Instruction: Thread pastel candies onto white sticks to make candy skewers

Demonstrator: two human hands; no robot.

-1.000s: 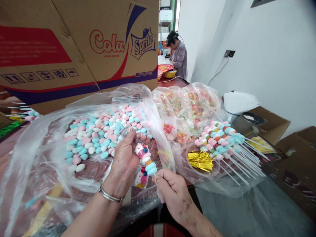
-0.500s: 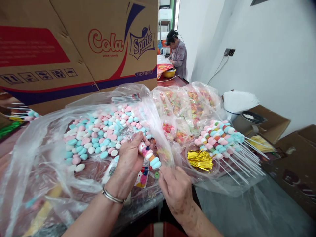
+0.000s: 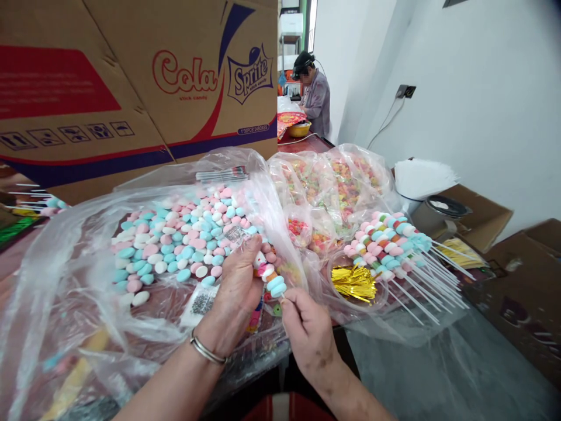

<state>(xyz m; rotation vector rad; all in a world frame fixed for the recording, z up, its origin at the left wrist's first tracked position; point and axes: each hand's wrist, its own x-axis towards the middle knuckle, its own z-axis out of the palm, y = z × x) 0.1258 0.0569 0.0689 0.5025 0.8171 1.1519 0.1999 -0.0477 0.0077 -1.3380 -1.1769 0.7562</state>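
Observation:
A candy skewer (image 3: 272, 280) with blue, white, orange and pink pieces lies between my hands. A clear sleeve with printed dots seems to cover its upper part. My left hand (image 3: 239, 280) wraps around that upper end, so part of it is hidden. Just below the blue candies, my right hand (image 3: 309, 327) pinches the stick, most of which its fingers cover. To the left, loose pink, white and blue candies (image 3: 175, 240) are spread in a large clear plastic bag (image 3: 65, 234). A white-edged printed packet (image 3: 198, 305) lies beside my left wrist.
Finished-looking candy skewers (image 3: 390, 248) are piled at the right, near gold twist ties (image 3: 354, 283). Bags of gummy candy (image 3: 333, 181) lie behind. A big carton (image 3: 140, 82) stands at the back left. A person (image 3: 313, 96) works farther off. Open boxes (image 3: 486, 216) stand right.
My left hand has turned and shifted slightly right along the skewer, covering more of its printed sleeve. My right hand stays at the stick, its fingers curled tighter.

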